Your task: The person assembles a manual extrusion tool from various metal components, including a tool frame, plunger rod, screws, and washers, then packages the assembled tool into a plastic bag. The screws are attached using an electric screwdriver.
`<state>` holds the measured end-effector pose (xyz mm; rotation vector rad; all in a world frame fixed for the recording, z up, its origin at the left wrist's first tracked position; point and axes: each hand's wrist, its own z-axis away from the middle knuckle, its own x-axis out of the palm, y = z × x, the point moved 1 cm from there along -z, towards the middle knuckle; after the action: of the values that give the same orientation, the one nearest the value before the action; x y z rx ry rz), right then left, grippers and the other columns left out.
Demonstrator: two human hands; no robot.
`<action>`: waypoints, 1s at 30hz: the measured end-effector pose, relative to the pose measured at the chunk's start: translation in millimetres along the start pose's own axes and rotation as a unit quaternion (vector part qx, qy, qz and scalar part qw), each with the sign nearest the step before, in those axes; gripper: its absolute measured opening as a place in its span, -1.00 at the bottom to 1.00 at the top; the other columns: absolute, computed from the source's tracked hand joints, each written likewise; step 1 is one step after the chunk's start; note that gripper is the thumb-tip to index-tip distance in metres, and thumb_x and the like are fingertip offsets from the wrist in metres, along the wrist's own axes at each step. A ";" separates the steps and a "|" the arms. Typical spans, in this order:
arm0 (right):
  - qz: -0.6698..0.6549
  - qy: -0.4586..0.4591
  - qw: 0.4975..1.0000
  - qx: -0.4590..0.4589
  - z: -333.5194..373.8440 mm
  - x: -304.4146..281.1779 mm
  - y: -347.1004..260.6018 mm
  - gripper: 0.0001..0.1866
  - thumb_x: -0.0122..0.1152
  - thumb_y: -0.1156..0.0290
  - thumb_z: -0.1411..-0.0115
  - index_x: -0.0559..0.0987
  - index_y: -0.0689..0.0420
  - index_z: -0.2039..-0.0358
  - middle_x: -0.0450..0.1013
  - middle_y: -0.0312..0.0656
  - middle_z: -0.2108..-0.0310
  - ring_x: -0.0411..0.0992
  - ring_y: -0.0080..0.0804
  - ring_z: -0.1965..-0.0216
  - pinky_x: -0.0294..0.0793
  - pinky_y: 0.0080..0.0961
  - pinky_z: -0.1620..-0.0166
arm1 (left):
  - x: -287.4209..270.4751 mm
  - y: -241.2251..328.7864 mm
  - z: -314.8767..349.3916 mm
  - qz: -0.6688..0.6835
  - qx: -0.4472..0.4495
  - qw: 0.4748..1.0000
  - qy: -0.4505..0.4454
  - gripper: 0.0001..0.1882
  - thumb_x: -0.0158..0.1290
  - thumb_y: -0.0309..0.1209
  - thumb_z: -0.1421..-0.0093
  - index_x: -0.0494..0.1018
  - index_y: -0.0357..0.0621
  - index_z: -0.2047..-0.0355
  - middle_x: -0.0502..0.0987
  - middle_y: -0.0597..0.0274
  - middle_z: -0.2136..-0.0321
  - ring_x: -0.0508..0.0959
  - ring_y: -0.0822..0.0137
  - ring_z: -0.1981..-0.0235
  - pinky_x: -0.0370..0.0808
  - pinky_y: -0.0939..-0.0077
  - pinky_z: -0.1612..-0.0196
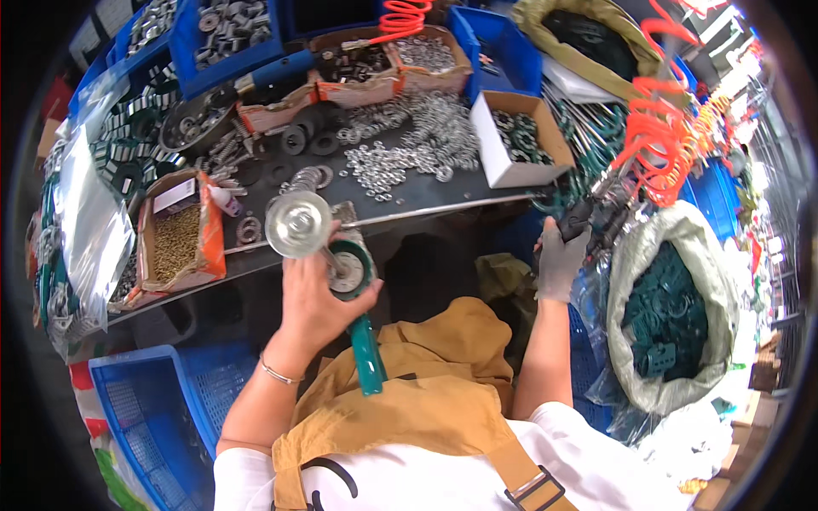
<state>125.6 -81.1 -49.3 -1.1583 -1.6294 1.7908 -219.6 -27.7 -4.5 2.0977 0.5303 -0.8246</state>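
Part (364, 336) above apron (452, 349), clamped at round head (348, 277) between thumb and fingers of left hand (315, 298); likely stiff, moderately heavy, slick along smooth tube (368, 362), best gripped by head. Black tool (577, 219), clamped in fingers of right hand (562, 262).

head fisheye | from wearer's head | facing down | hands (313, 294) near

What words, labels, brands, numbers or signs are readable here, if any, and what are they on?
None that I can read clearly.
Small white card or box in the carton of brass-coloured pieces: any print too small to read.
White shirt: black curved strokes, no readable word.
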 end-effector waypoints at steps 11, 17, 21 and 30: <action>0.450 0.060 0.889 -0.063 -85.2 -51.7 35.2 -0.31 0.08 0.09 -0.21 0.20 0.41 -0.12 0.31 0.37 -0.01 0.34 0.26 0.00 0.32 -0.08 -0.10 | -19.2 2.8 24.6 0.414 0.108 0.904 0.025 -0.12 0.37 -0.23 0.21 0.15 -0.12 -0.09 0.40 0.02 0.21 0.43 0.18 0.19 0.52 0.24 0.13; 0.096 -0.266 0.848 -0.448 62.5 -28.4 -96.3 -0.65 0.27 0.20 -0.09 0.53 0.17 0.20 0.49 -0.02 0.21 0.49 -0.04 0.24 0.50 -0.26 0.20 | -32.0 66.9 0.2 0.621 0.117 0.760 0.150 -0.08 0.35 -0.38 0.15 -0.02 0.15 -0.12 0.36 -0.07 0.09 0.42 0.10 0.06 0.55 -0.02 0.03; 0.139 -0.317 0.778 -0.525 99.7 -20.2 -96.1 -0.57 0.42 0.20 0.03 0.54 0.16 0.21 0.45 -0.14 0.48 0.48 -0.35 0.48 0.45 -0.43 0.39 | -34.3 89.1 -40.8 0.632 0.119 0.758 0.111 -0.03 0.35 -0.33 0.12 -0.10 0.25 -0.17 0.33 -0.15 0.09 0.48 0.03 0.12 0.53 -0.09 0.06; -0.365 -0.648 0.641 0.188 147.3 -49.2 -91.9 -0.02 -0.19 -0.55 -0.01 0.52 0.30 0.26 0.22 -0.48 0.75 0.09 -0.75 0.75 0.04 -0.75 0.63 | -4.9 62.2 -63.4 0.790 0.140 0.574 -0.162 -0.20 0.24 -0.24 -0.06 0.08 0.24 -0.26 0.46 -0.12 0.14 0.54 -0.07 0.19 0.54 0.11 0.09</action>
<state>13.8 -187.0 44.8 1.2274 -1.6685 2.1470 -161.4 -13.8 61.4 1.6282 -1.6300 -0.0855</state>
